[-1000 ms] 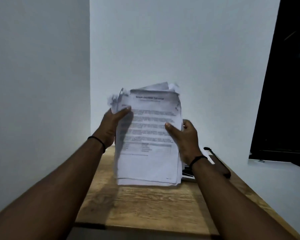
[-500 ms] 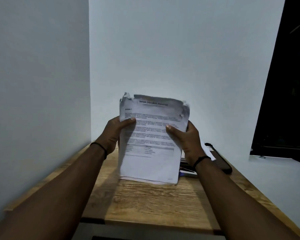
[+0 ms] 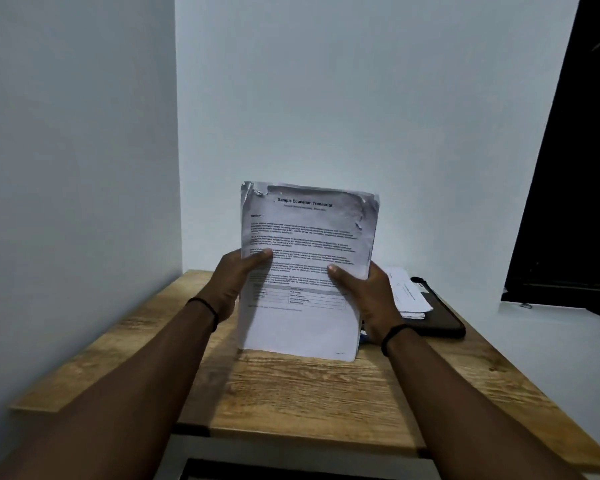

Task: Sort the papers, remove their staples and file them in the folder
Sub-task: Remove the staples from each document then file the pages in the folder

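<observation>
- Head view: stack of papers [image 3: 302, 271] held upright at centre, bottom edge resting on the wooden tabletop [image 3: 291, 400]; top sheet headed "Sample Education Transcript", corners at 11 and 1 o'clock crumpled.
- Left hand [image 3: 232, 289] at 9 o'clock of the stack, thumb across the front sheet, fingers curled behind, clamped on the stack's left edge.
- Right hand [image 3: 368, 299] at 3 o'clock of the stack, thumb on the front sheet, fingers wrapped behind, clamped on the right edge.
- Dark band on each wrist.
- More sheets [image 3: 407, 292] lying flat at 3 o'clock of the stack, behind the right hand, resting partly on a dark folder [image 3: 440, 317] near the tabletop's right edge.
- Small blue item just beside the right wrist, mostly hidden; cannot tell what.
- Staples too small to make out.
- White walls meeting in a corner at 12 o'clock; dark window [image 3: 575, 168] at 2 o'clock.
</observation>
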The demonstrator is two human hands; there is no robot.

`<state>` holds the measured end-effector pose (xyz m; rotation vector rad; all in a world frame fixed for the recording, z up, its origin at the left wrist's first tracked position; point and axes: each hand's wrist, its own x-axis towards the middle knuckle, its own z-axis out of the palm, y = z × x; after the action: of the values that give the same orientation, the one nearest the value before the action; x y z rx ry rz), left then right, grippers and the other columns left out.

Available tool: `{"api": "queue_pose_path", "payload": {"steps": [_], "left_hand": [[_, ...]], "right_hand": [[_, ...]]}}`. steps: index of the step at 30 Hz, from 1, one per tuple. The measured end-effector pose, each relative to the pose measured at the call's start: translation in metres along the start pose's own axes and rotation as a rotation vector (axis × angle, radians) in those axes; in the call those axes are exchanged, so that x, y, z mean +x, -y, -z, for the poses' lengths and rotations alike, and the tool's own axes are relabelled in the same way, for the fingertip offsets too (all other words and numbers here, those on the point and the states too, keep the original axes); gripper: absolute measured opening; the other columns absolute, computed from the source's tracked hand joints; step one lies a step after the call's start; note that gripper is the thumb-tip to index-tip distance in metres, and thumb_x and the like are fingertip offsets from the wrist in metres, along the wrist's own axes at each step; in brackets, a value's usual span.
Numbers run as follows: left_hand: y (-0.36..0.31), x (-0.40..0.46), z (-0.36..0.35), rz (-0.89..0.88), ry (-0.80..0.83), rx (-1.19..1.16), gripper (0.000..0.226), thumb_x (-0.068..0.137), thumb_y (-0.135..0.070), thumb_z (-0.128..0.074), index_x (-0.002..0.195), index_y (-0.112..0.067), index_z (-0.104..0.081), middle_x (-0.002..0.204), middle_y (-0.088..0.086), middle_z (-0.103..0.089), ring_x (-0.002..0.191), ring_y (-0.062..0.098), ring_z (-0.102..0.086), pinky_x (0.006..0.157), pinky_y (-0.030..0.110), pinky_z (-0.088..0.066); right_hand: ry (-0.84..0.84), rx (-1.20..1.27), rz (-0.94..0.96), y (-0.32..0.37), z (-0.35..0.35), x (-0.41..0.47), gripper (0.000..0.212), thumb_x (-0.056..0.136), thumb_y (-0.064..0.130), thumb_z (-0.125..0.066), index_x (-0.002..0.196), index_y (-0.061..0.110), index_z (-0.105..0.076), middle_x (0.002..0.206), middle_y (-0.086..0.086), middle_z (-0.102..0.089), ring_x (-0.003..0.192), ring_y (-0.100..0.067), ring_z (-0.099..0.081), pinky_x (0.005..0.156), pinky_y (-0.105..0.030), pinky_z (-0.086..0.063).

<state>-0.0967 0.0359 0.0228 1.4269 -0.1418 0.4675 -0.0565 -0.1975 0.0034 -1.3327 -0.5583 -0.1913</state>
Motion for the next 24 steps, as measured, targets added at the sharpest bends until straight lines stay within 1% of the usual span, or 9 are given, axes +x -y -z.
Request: {"api": "queue_pose_path", "payload": {"steps": [3, 6, 8, 11, 14, 16, 19, 22, 24], "left_hand": [[0.014, -0.004, 0.001, 0.016, -0.025, 0.018, 0.032, 0.088, -0.021, -0.072, 0.116, -0.005, -0.069, 0.109, 0.010, -0.075, 0.104, 0.029, -0.070, 0.097, 0.043, -0.053], [0.006, 0.003, -0.005, -0.046, -0.096, 0.076, 0.014, 0.090, -0.017, -0.071, 0.101, -0.010, -0.073, 0.093, 0.003, -0.077, 0.089, 0.023, -0.073, 0.084, 0.037, -0.056], [-0.001, 0.008, -0.004, -0.070, -0.159, 0.006, 0.007, 0.091, -0.014, -0.070, 0.097, -0.012, -0.073, 0.089, 0.001, -0.077, 0.086, 0.021, -0.073, 0.080, 0.034, -0.056], [-0.007, 0.015, 0.001, -0.015, -0.244, -0.299, 0.023, 0.095, -0.010, -0.064, 0.117, -0.005, -0.067, 0.110, 0.011, -0.073, 0.103, 0.030, -0.069, 0.090, 0.041, -0.055], [0.000, 0.020, 0.003, 0.035, -0.300, -0.460, 0.030, 0.097, -0.014, -0.061, 0.126, -0.007, -0.062, 0.122, 0.012, -0.069, 0.111, 0.031, -0.066, 0.091, 0.044, -0.054], [0.009, 0.016, -0.006, 0.053, -0.262, -0.519, 0.033, 0.098, -0.019, -0.061, 0.129, -0.010, -0.061, 0.126, 0.014, -0.067, 0.114, 0.033, -0.065, 0.093, 0.048, -0.053], [0.014, 0.004, -0.023, 0.101, -0.155, -0.533, 0.032, 0.100, -0.017, -0.056, 0.132, -0.012, -0.060, 0.125, 0.012, -0.068, 0.113, 0.031, -0.066, 0.095, 0.050, -0.053], [0.002, 0.008, -0.001, 0.145, -0.144, -0.542, 0.041, 0.094, -0.014, -0.053, 0.134, -0.007, -0.059, 0.130, 0.015, -0.064, 0.109, 0.031, -0.065, 0.089, 0.042, -0.056], [-0.014, 0.014, 0.027, 0.186, -0.131, -0.469, 0.045, 0.089, -0.021, -0.056, 0.131, -0.006, -0.060, 0.130, 0.016, -0.063, 0.103, 0.030, -0.064, 0.085, 0.039, -0.054]], "right_hand": [[-0.002, -0.047, -0.048, -0.010, 0.001, -0.012, 0.044, 0.080, 0.025, -0.082, 0.120, 0.012, -0.070, 0.111, -0.004, -0.076, 0.104, -0.025, -0.072, 0.092, -0.048, -0.057], [0.013, -0.074, -0.073, 0.001, 0.001, -0.006, 0.043, 0.080, 0.028, -0.081, 0.118, 0.011, -0.070, 0.110, -0.004, -0.076, 0.103, -0.023, -0.072, 0.092, -0.045, -0.058], [0.037, -0.105, -0.105, 0.010, 0.003, -0.001, 0.044, 0.078, 0.034, -0.080, 0.115, 0.011, -0.071, 0.108, -0.005, -0.076, 0.101, -0.024, -0.073, 0.089, -0.043, -0.059], [0.056, -0.154, -0.175, 0.017, 0.010, 0.001, 0.041, 0.080, 0.038, -0.078, 0.113, 0.014, -0.070, 0.105, -0.007, -0.076, 0.092, -0.023, -0.073, 0.075, -0.036, -0.060], [0.064, 0.036, -0.236, 0.014, 0.007, -0.003, 0.034, 0.089, 0.022, -0.073, 0.120, 0.011, -0.065, 0.111, -0.010, -0.075, 0.096, -0.027, -0.073, 0.073, -0.038, -0.060], [-0.027, 0.171, -0.187, 0.006, -0.005, -0.004, 0.034, 0.090, 0.016, -0.072, 0.122, 0.010, -0.065, 0.115, -0.008, -0.074, 0.103, -0.026, -0.072, 0.077, -0.040, -0.060], [-0.250, 0.300, -0.113, 0.002, -0.021, -0.005, 0.033, 0.091, 0.006, -0.069, 0.124, 0.010, -0.065, 0.117, -0.005, -0.073, 0.107, -0.022, -0.070, 0.090, -0.042, -0.058], [-0.379, 0.272, -0.087, 0.009, -0.015, -0.003, 0.030, 0.092, 0.001, -0.066, 0.120, 0.013, -0.066, 0.115, -0.004, -0.073, 0.104, -0.021, -0.070, 0.089, -0.038, -0.057], [-0.380, 0.182, -0.088, 0.013, 0.002, -0.003, 0.030, 0.092, 0.002, -0.066, 0.120, 0.012, -0.067, 0.115, -0.007, -0.073, 0.104, -0.024, -0.070, 0.090, -0.041, -0.057]]}}
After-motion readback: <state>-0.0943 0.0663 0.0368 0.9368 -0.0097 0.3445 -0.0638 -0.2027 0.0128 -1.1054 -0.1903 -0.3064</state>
